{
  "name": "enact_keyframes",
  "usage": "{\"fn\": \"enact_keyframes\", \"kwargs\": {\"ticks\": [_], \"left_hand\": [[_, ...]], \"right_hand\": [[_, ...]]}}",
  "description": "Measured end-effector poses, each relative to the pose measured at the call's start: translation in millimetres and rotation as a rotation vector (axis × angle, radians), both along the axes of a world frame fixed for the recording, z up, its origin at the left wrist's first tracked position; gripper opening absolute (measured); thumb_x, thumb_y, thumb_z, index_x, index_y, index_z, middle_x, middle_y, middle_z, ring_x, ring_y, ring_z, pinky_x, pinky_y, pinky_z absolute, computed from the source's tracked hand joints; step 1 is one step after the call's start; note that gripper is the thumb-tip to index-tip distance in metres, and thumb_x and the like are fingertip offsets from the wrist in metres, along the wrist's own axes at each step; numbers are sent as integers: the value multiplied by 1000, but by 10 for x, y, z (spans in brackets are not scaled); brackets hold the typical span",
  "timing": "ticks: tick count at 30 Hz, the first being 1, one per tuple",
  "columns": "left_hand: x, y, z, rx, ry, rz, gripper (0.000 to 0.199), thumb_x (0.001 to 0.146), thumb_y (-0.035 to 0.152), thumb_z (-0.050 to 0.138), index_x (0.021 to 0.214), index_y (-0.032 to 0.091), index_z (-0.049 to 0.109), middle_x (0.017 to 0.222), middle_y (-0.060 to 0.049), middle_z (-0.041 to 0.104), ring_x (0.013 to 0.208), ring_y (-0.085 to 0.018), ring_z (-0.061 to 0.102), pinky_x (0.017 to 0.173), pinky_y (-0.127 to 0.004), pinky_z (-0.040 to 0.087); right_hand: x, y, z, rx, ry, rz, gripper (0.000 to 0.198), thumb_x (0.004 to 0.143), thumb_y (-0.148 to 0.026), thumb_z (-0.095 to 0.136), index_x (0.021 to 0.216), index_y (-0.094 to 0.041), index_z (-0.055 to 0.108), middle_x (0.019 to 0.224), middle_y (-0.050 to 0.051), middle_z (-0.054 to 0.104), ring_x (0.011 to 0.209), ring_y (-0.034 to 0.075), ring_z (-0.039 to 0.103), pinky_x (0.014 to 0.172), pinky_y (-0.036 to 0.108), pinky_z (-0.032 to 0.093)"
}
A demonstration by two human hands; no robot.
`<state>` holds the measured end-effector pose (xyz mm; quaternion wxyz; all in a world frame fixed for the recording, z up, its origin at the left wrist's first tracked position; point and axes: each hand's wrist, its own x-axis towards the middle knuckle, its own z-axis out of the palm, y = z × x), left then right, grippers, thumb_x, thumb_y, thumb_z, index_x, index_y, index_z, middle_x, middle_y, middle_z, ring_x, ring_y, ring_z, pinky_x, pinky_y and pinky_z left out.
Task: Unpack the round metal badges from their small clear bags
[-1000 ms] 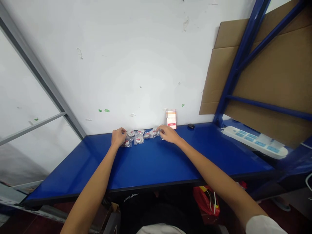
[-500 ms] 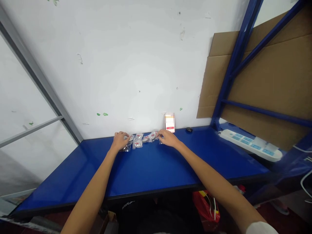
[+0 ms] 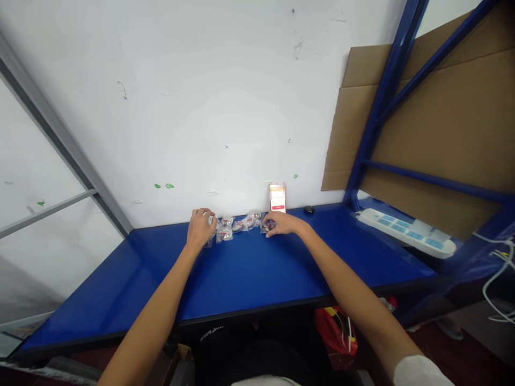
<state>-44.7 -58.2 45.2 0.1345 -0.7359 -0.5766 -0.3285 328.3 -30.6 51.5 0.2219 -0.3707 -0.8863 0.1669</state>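
Note:
Several small clear plastic packets with round shiny metal pieces and red marks inside lie in a row near the wall, among them one packet (image 3: 225,234) in the near middle. At the row's left end my left hand (image 3: 200,228) is curled over packets, which it partly hides; its fingers close on one there. My right hand (image 3: 280,222) is at the right end, palm down. Its thumb and fingertips close around a packet (image 3: 267,227) with a dark round metal piece, which rests on the blue table (image 3: 241,279).
A lit phone (image 3: 277,197) leans on the wall behind my right hand. A small black object (image 3: 309,209) lies to its right. On the right, a white power strip (image 3: 406,231) lies beside a blue metal frame (image 3: 374,112) and cardboard (image 3: 446,118). A red bag (image 3: 336,335) is below the table edge.
My right hand has turned, and its fingers now reach around the rightmost packet, which shows more. The left hand has shifted slightly and covers more of the left packets. The view has moved a little.

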Motion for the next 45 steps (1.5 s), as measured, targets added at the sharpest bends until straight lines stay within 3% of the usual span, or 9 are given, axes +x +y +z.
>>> {"fn": "enact_keyframes", "kwargs": {"ticks": [5,10,13,15,17,25,32,39,45], "left_hand": [[175,-43,-34,39,-6,-166,24,99,25,53,100,19,76,114,-14,72,114,-34,56,103,-49,48],[408,-162,4,-29,-172,-309,22,99,26,55,94,21,77,106,-10,76,108,-30,63,100,-46,50],[618,-266,19,-291,-378,-501,22,99,32,59,98,21,77,99,-8,77,84,-23,70,76,-35,57],[761,-317,-10,-519,-562,-639,29,101,42,58,109,20,74,94,-8,76,67,-18,68,57,-28,54],[884,-339,-66,-643,-703,-706,34,98,47,64,117,19,70,98,-9,75,68,-18,70,52,-26,55],[997,-263,-183,-432,-894,-341,55,75,42,94,112,17,61,104,-9,68,75,-17,71,52,-25,60],[1060,-392,-90,-748,-1200,-502,47,86,41,87,113,16,58,112,-14,73,82,-22,79,71,-39,69],[1017,-390,-82,-751,-1246,-511,32,84,24,83,108,15,63,96,-11,77,86,-25,80,71,-31,67],[976,-359,-118,-776,-1273,-537,20,88,21,72,106,14,66,103,-12,77,92,-26,80,76,-34,68]], "right_hand": [[-70,-63,2,-46,-140,-26,45,77,-23,84,122,-22,77,116,8,76,95,23,71,76,27,49],[-127,-56,-42,-22,-28,-37,34,87,-21,71,121,-20,76,98,6,79,84,21,71,76,26,50],[-180,-22,-80,-48,166,-99,27,93,-22,64,116,-17,76,103,8,79,83,21,72,75,28,54],[-236,-11,-89,-181,343,-98,25,94,-21,60,113,-16,76,105,9,79,80,20,72,71,29,57],[-306,-20,-83,-351,528,-61,23,94,-21,59,110,-16,75,101,8,79,80,20,72,67,29,61],[-577,-191,-58,-692,870,-51,17,88,-17,68,103,-16,76,93,7,77,84,20,72,64,29,67],[-596,-250,-31,-730,918,-72,15,90,-14,71,104,-16,76,94,7,78,84,19,74,71,30,69],[-587,-237,-17,-693,908,-39,16,89,-14,70,104,-16,76,96,6,78,85,19,73,70,32,70],[-575,-250,2,-706,912,-53,17,87,-16,74,104,-16,76,95,6,76,87,20,73,73,33,71]]}}
